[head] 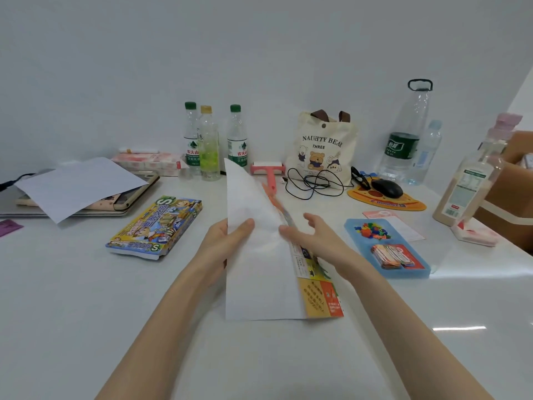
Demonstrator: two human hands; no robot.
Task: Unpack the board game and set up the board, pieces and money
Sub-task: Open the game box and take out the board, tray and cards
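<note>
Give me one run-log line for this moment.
board: half folded | left hand: grips its edge | right hand: touches its fold | tray: pieces, money

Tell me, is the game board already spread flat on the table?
No, the board is folded and raised, with the left hand gripping its edge.

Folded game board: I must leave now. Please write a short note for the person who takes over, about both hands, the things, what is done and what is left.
Left hand: pinches the left edge of the folded board, thumb on top, and holds it raised over the table.
Right hand: open, with straight fingers at the board's right fold.
Game box: lies to the left.
Blue tray: lies to the right and holds the coloured pieces and the stacked money.
Done: board and tray are out of the box.
Left: unfold the board flat, then set out pieces and money.
</note>
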